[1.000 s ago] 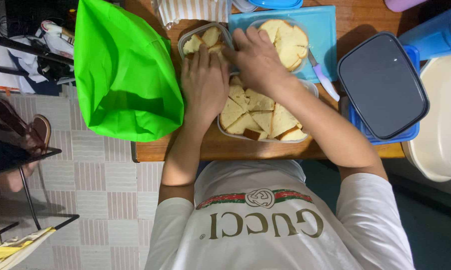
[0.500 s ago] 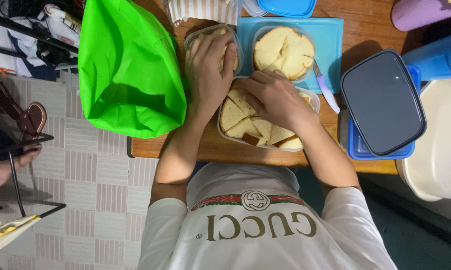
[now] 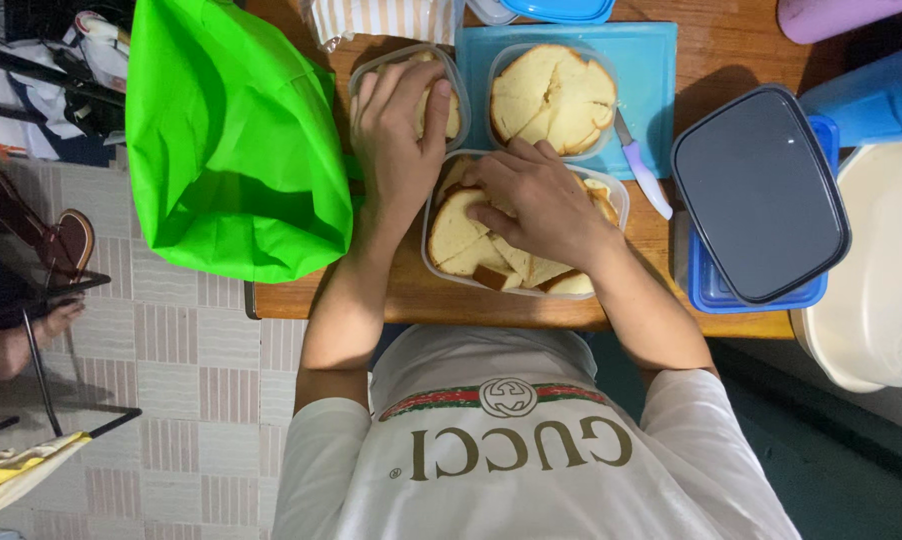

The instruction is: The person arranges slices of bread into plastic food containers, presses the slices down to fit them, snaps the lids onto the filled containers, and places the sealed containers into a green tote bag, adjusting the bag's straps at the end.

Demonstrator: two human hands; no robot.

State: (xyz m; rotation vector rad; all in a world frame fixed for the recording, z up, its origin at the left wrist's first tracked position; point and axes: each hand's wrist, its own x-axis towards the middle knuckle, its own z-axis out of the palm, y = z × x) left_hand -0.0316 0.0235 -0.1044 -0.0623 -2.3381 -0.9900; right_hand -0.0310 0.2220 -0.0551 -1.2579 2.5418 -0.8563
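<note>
Where the right hand was out over the far round tub a second ago, it has come back to the nearest one. It now lies in the clear rectangular tub at the front edge of the wooden surface. Its grip is curled down onto the pale bread slices, though I cannot tell whether it pinches one. The slices are soft-looking, with thin brown crusts, and lie packed and overlapping.

The left hand has not shifted. Its grip is draped over a smaller clear tub just beyond, fingers closed over the top, more bread showing under them.

Farther out, the round tub sits on a smooth blue cutting board, its slices uncovered now. A knife with a lilac handle rests on the board's edge. To the left slumps a bright green bag, matte and creased. To the right a dark rounded lid lies on a blue box, with a cream bucket beside it.
</note>
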